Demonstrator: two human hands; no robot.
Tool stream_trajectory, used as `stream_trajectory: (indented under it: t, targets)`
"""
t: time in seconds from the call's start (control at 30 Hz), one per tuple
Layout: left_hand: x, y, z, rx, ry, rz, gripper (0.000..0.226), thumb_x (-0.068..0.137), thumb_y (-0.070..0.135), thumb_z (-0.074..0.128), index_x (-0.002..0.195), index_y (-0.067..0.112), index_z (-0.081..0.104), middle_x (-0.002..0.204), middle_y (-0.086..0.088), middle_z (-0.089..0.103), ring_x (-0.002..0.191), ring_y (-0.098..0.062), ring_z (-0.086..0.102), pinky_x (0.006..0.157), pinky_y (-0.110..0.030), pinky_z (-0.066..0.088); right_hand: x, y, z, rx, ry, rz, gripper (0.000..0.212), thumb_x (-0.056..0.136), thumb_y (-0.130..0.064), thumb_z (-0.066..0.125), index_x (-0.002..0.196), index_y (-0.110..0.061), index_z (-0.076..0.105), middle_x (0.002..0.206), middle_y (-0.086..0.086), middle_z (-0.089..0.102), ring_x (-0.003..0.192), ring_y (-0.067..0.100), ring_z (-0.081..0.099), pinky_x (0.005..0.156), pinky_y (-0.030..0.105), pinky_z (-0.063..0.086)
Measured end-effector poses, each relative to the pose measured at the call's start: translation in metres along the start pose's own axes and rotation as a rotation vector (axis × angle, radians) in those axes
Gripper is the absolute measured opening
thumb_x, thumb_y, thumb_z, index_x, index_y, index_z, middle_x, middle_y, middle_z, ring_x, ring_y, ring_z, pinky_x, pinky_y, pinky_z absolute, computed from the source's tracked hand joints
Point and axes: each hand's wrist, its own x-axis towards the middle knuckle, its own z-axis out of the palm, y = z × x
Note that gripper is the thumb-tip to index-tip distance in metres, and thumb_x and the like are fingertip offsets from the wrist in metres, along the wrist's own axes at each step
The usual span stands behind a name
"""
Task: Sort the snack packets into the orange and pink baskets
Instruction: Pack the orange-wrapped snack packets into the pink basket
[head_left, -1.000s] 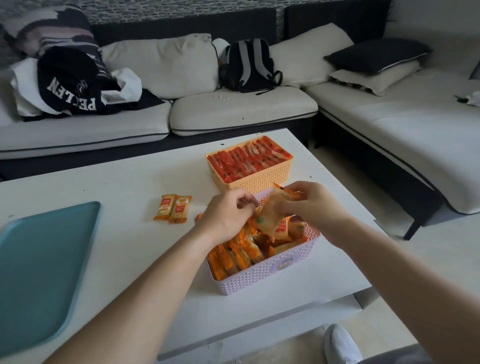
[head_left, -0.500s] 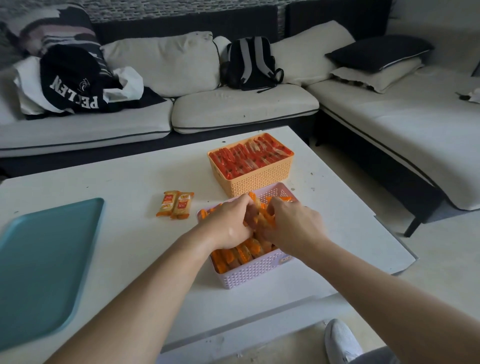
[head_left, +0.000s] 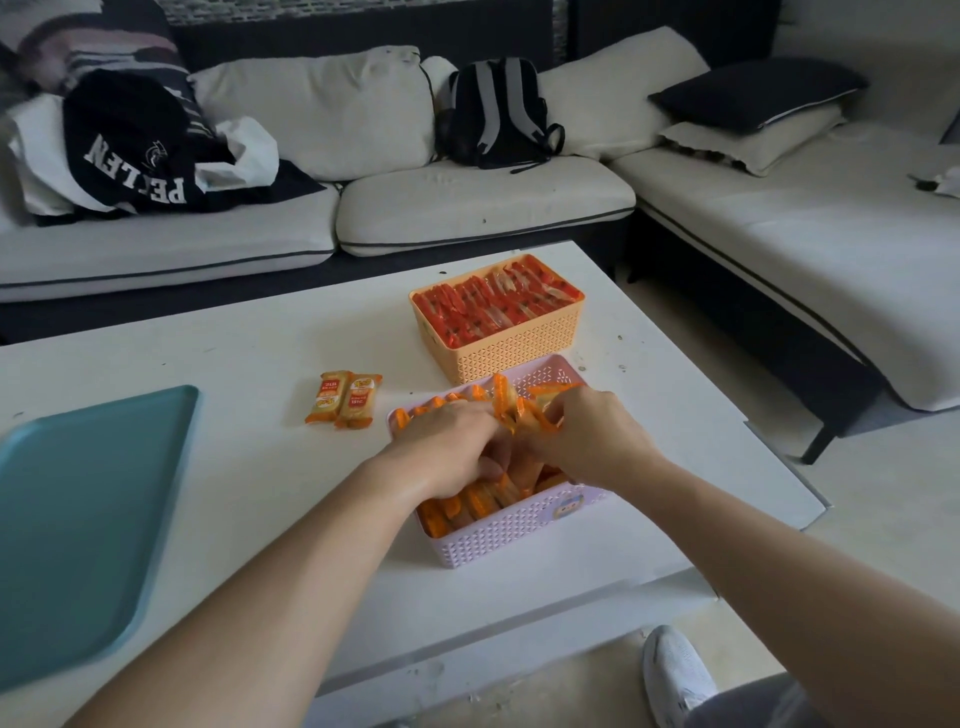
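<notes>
Head view: "PE…LEN" on black garment (head_left: 130, 150)

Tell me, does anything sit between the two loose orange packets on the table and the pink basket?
Nothing visible does. The two loose orange foil snack packets lie on the white table, just left of the pink plastic lattice basket, with only bare tabletop between.

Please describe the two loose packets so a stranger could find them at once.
On the white table, look between the teal tray and the pink basket. The two packets lie side by side, the only ones outside a basket.
</notes>
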Motion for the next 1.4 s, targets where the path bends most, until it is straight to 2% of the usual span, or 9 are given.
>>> stream_trajectory:
  t: [0.27, 0.43, 0.5, 0.67, 0.83, 0.97, 1.07, 1.17, 1.4]
  targets:
    - [0.003, 0.002, -0.012, -0.098, 0.069, -0.008, 0.011, 0.088, 0.035, 0.076, 0.086, 0.039, 0.066, 0.104, 0.016, 0.057, 0.107, -0.014, 0.056, 0.081, -0.036, 0.052, 0.002, 0.005, 0.000, -0.077, -0.164, -0.099, 0.027, 0.093, -0.031, 0.055, 0.078, -0.015, 0.072, 0.064, 0.000, 0.071, 0.062, 0.017, 0.070, 0.065, 0.039, 0.060]
    - [0.002, 0.012, -0.008, -0.158, 0.029, -0.008, 0.051, 0.086, 0.028, 0.078, 0.122, 0.049, 0.049, 0.118, 0.018, 0.057, 0.099, -0.010, 0.057, 0.071, -0.033, 0.051, 0.007, 0.001, 0.002, -0.188, -0.365, -0.139, 0.028, 0.100, -0.014, 0.041, 0.086, -0.008, 0.065, 0.067, 0.006, 0.066, 0.054, 0.014, 0.067, 0.053, 0.026, 0.050]
    - [0.002, 0.013, -0.005, -0.107, 0.016, 0.011, 0.043, 0.088, 0.031, 0.076, 0.121, 0.047, 0.055, 0.118, 0.015, 0.055, 0.104, -0.011, 0.055, 0.074, -0.035, 0.049, 0.008, 0.003, -0.012, -0.183, -0.462, -0.127, 0.029, 0.093, -0.007, 0.040, 0.087, -0.012, 0.068, 0.072, 0.008, 0.070, 0.054, 0.013, 0.068, 0.054, 0.026, 0.050]
    - [0.000, 0.001, -0.008, -0.051, -0.061, -0.048, 0.010, 0.090, 0.045, 0.073, 0.097, 0.048, 0.067, 0.107, 0.018, 0.054, 0.106, -0.013, 0.055, 0.085, -0.036, 0.054, 0.011, 0.021, -0.029, -0.545, -0.250, -0.161, 0.028, 0.094, -0.024, 0.048, 0.106, -0.031, 0.072, 0.094, -0.006, 0.069, 0.082, 0.015, 0.066, 0.069, 0.030, 0.059]
    - [0.002, -0.001, -0.009, -0.069, -0.075, -0.088, 0.010, 0.090, 0.046, 0.072, 0.098, 0.043, 0.076, 0.104, 0.017, 0.064, 0.098, -0.013, 0.058, 0.085, -0.040, 0.057, 0.011, 0.017, -0.011, -0.771, -0.246, -0.139, 0.015, 0.095, -0.018, 0.045, 0.089, -0.019, 0.058, 0.076, -0.005, 0.057, 0.063, 0.012, 0.053, 0.053, 0.024, 0.041]
    - [0.003, 0.001, -0.007, -0.086, -0.080, -0.109, 0.005, 0.090, 0.046, 0.072, 0.093, 0.042, 0.074, 0.109, 0.017, 0.068, 0.099, -0.012, 0.061, 0.085, -0.038, 0.058, 0.017, 0.008, -0.012, -0.604, 0.015, -0.065, 0.019, 0.095, -0.031, 0.047, 0.081, -0.018, 0.047, 0.069, -0.003, 0.050, 0.061, 0.014, 0.052, 0.053, 0.026, 0.043]
    - [0.002, -0.001, -0.006, -0.119, -0.085, -0.125, 0.012, 0.092, 0.045, 0.072, 0.101, 0.038, 0.076, 0.111, 0.016, 0.070, 0.094, -0.008, 0.059, 0.079, -0.027, 0.055, 0.021, 0.007, -0.010, -0.418, 0.207, -0.069, 0.031, 0.096, -0.049, 0.047, 0.108, -0.021, 0.049, 0.080, -0.002, 0.060, 0.066, 0.017, 0.059, 0.054, 0.029, 0.049]
    - [0.003, -0.004, -0.005, -0.139, -0.103, -0.112, 0.013, 0.092, 0.044, 0.071, 0.102, 0.037, 0.076, 0.112, 0.015, 0.069, 0.099, -0.010, 0.060, 0.079, -0.027, 0.053, 0.024, 0.011, 0.000, -0.424, 0.124, -0.087, 0.051, 0.095, -0.060, 0.050, 0.132, -0.027, 0.041, 0.101, 0.000, 0.068, 0.074, 0.019, 0.062, 0.055, 0.029, 0.052]
    - [0.004, -0.012, -0.004, -0.237, -0.129, -0.119, 0.016, 0.091, 0.047, 0.071, 0.102, 0.037, 0.078, 0.111, 0.016, 0.071, 0.102, -0.007, 0.063, 0.087, -0.028, 0.056, 0.032, 0.012, -0.033, -0.312, 0.065, -0.137, 0.025, 0.098, -0.043, 0.061, 0.117, -0.027, 0.066, 0.103, -0.003, 0.069, 0.084, 0.016, 0.066, 0.071, 0.031, 0.060]
